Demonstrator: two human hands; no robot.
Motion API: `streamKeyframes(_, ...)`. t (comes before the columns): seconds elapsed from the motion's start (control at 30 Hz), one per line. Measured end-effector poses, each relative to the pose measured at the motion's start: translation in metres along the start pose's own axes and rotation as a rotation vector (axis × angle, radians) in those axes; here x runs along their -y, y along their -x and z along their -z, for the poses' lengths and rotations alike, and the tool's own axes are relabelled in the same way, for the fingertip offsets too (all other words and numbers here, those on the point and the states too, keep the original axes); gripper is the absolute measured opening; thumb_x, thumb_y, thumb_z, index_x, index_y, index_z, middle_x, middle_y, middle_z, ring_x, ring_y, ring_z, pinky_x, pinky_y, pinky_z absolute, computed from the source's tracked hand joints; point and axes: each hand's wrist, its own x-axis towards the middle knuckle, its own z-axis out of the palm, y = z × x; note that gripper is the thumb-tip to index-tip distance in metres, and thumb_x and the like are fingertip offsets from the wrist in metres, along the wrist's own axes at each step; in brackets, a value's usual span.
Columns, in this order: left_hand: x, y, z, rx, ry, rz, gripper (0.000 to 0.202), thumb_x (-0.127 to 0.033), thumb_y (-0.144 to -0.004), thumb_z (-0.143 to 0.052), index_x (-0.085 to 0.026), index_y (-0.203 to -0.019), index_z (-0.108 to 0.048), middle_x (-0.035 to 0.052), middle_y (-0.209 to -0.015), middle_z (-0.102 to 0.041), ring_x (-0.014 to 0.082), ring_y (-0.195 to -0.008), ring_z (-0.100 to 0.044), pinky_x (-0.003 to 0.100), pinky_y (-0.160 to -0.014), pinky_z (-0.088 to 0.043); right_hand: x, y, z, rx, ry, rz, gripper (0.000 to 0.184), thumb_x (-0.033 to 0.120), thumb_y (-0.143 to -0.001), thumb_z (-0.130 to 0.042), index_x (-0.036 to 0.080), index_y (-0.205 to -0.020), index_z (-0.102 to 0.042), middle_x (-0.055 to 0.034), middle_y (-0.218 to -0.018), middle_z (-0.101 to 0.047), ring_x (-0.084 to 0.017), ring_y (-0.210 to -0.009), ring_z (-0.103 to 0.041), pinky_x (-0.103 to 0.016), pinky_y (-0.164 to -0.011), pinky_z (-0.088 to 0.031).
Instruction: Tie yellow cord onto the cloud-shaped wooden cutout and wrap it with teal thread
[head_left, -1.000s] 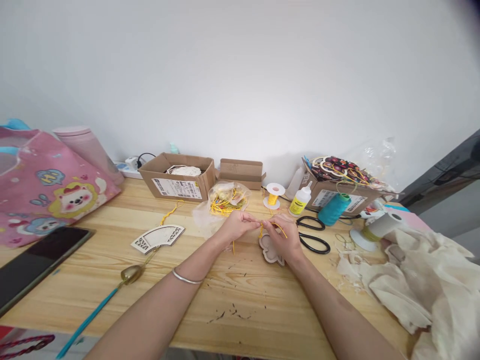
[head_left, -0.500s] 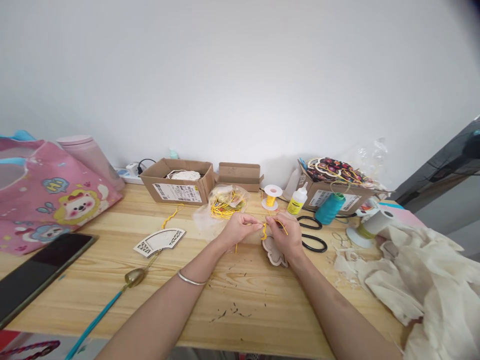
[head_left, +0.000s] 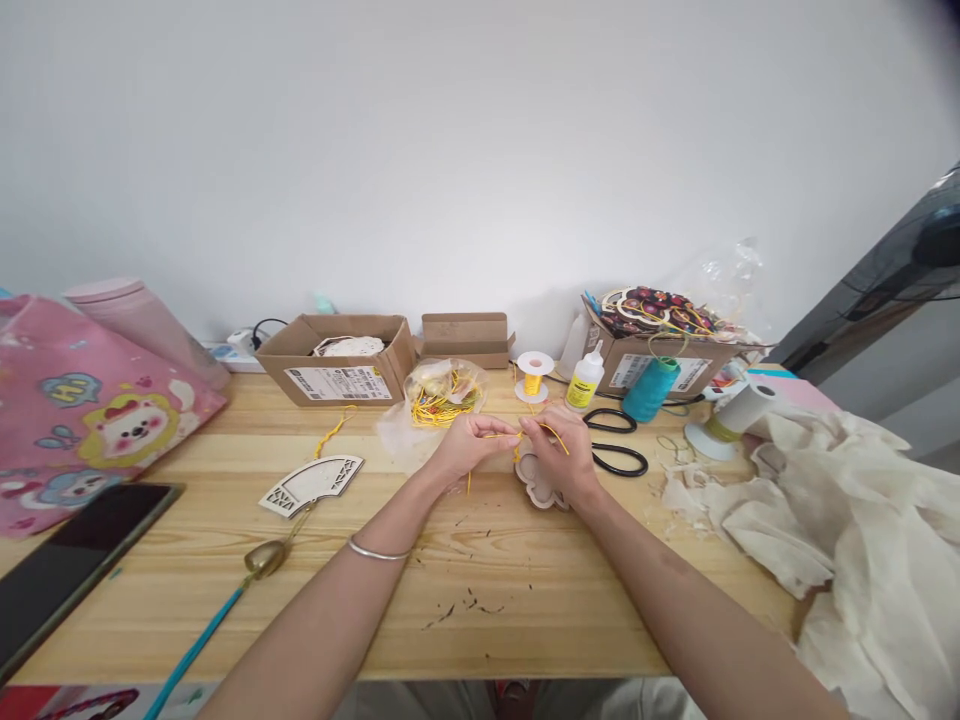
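Observation:
My left hand [head_left: 466, 446] pinches a yellow cord [head_left: 469, 482], one end of which hangs below the fingers. Close beside it, my right hand [head_left: 564, 446] grips the same cord between thumb and forefinger, and a loose end arcs over the knuckles. Under the right hand lies a wooden cutout with a wavy edge [head_left: 538, 488], partly hidden by the palm. The cord runs near the cutout's top; the exact join is covered by fingers. Behind the hands stand a spool of yellow cord [head_left: 534, 384] and a plastic bag of yellow cords [head_left: 442, 400].
Left lie a fan-shaped wooden pendant [head_left: 311, 484] with a bell and teal tassel, a phone [head_left: 82, 560] and a pink bag [head_left: 112, 420]. Behind stand cardboard boxes [head_left: 337, 385] and a glue bottle [head_left: 584, 380]. Right are scissors [head_left: 619, 460], teal thread [head_left: 651, 390] and cream cloth [head_left: 862, 560].
My view has shifted slightly, so the table's things sit a little further left. Both hands keep their pinch on the cord, with the right-hand fingers drawn slightly closer to the left.

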Motion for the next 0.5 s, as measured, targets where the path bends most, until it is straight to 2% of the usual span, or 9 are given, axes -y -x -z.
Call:
streamKeyframes(0.23,0.003,-0.002,0.001,-0.044,-0.037,0.005,0.024,-0.033,-0.054,-0.070,-0.015,-0.070,-0.068,0.0025,-0.068,-0.068,0.0119,-0.060,-0.056,0.024,-0.061,-0.043,-0.002,0.000,0.001,0.018,-0.058,-0.056,0.026,0.030,-0.079,-0.047,0.017,-0.058,-0.056,0.0003,-0.054,-0.050,-0.011,-0.057,-0.044,-0.024,-0.057,-0.034)
streamKeyframes(0.5,0.008,-0.006,0.002,-0.202,-0.120,-0.053,0.024,-0.033,-0.058,-0.065,-0.013,-0.070,-0.067,0.0044,-0.069,-0.067,0.0140,-0.063,-0.057,0.024,-0.061,-0.042,0.008,-0.001,0.004,0.129,-0.337,-0.365,0.030,0.034,-0.079,-0.043,0.015,-0.060,-0.056,0.0005,-0.055,-0.054,-0.010,-0.050,-0.045,-0.021,-0.047,-0.034)
